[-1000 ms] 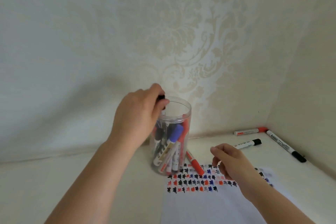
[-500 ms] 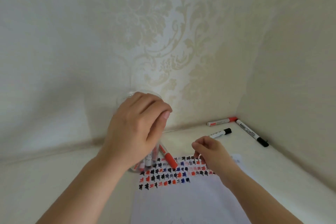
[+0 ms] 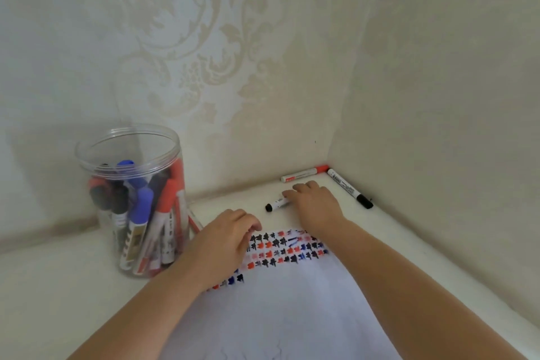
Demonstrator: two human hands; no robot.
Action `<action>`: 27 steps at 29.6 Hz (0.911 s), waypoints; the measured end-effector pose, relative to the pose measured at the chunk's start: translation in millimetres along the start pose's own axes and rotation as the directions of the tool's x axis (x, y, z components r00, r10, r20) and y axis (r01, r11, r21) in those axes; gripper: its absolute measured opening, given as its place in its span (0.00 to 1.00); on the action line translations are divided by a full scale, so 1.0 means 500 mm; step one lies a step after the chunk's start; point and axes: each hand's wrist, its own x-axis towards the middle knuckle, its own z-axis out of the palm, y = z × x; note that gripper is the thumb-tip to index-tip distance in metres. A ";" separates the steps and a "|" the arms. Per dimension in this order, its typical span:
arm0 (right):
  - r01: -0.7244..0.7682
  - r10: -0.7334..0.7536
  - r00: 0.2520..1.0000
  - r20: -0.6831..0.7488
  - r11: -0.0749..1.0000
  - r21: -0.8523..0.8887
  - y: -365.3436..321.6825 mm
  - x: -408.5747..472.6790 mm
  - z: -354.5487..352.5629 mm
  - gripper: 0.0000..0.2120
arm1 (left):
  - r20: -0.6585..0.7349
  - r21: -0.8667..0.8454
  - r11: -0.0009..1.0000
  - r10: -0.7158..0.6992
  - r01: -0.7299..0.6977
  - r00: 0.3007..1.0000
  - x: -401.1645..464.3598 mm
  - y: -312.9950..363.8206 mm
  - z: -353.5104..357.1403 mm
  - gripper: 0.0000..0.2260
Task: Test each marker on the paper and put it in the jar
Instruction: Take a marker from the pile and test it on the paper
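A clear plastic jar (image 3: 87, 152) stands at the left, holding several red, blue and black markers. The white paper (image 3: 277, 316) lies in front of me, with rows of small red, blue and black test marks (image 3: 280, 251) along its top. My left hand (image 3: 225, 238) rests on the paper's upper left corner, fingers loosely curled, holding nothing. My right hand (image 3: 314, 204) reaches past the paper and its fingers close over a black marker (image 3: 274, 204) that lies on the table, black end pointing left.
A red-capped marker (image 3: 304, 174) lies along the back wall. Another black marker (image 3: 349, 188) lies along the right wall in the corner. A red marker (image 3: 194, 223) sits on the table between the jar and my left hand.
My left hand left the jar's mouth and came down onto the paper. My right hand moved from the paper forward onto the black marker, which now points the other way.
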 end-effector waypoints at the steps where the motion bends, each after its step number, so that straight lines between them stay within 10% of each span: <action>1: 0.051 -0.051 0.999 -0.005 0.996 -0.071 0.000 0.005 0.001 0.23 | -0.003 0.007 1.000 0.014 -0.014 1.000 0.003 0.001 0.005 0.12; 4: 0.158 -0.169 0.983 -0.077 0.978 -0.135 -0.012 -0.004 -0.014 0.15 | -0.018 -0.016 1.000 0.018 -0.018 1.000 0.009 0.007 0.012 0.13; 7: 0.084 0.028 0.953 -0.301 0.932 0.352 -0.033 -0.045 -0.047 0.08 | -0.049 -0.067 0.998 -0.007 0.003 0.999 0.005 0.015 0.005 0.17; 10: -0.005 0.250 0.962 -0.106 0.407 0.913 -0.074 -0.097 -0.105 0.05 | -0.080 -0.132 0.991 -0.024 0.014 0.996 -0.007 0.027 -0.015 0.21; 12: -0.044 0.175 0.984 0.041 0.011 0.999 -0.102 -0.129 -0.126 0.08 | -0.070 -0.168 0.986 -0.008 -0.004 0.998 -0.021 0.037 -0.027 0.21; 14: -0.064 0.144 0.986 0.087 -0.159 0.985 -0.122 -0.152 -0.125 0.11 | -0.042 -0.169 0.985 0.030 -0.037 0.999 -0.040 0.047 -0.036 0.16; 27: -0.030 0.021 0.999 0.037 -0.273 0.962 -0.157 -0.183 -0.068 0.10 | 0.042 -0.211 0.975 0.074 -0.064 0.996 -0.099 0.027 -0.043 0.12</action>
